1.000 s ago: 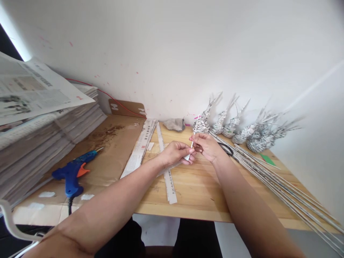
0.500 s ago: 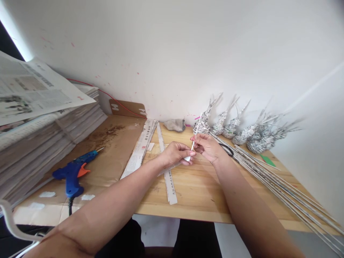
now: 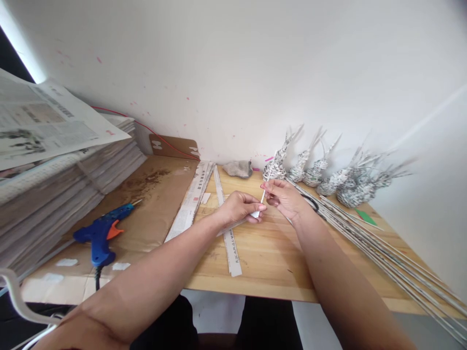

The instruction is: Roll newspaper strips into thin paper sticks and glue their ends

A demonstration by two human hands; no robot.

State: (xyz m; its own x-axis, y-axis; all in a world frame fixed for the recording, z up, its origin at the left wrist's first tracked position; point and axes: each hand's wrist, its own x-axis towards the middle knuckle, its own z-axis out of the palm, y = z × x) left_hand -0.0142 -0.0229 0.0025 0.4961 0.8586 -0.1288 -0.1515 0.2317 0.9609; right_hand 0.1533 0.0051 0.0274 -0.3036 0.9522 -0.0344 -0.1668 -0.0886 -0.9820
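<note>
While my left grip (image 3: 242,209) pinches a white paper strip (image 3: 256,214) and my right grip (image 3: 282,197) closes its fingertips on the thin paper tube (image 3: 263,196) slanting up between them above the worktop (image 3: 273,272), an even twist at a constant angle looks best for winding it tight. Lying around are one blue glue gun (image 3: 99,238), one grey cloth (image 3: 238,168) and one loose newspaper strip (image 3: 232,255), plus paper sticks (image 3: 368,245) too overlapped to count, with three distinct woven pieces (image 3: 275,171) beside a cluster (image 3: 357,193) I cannot tally.
</note>
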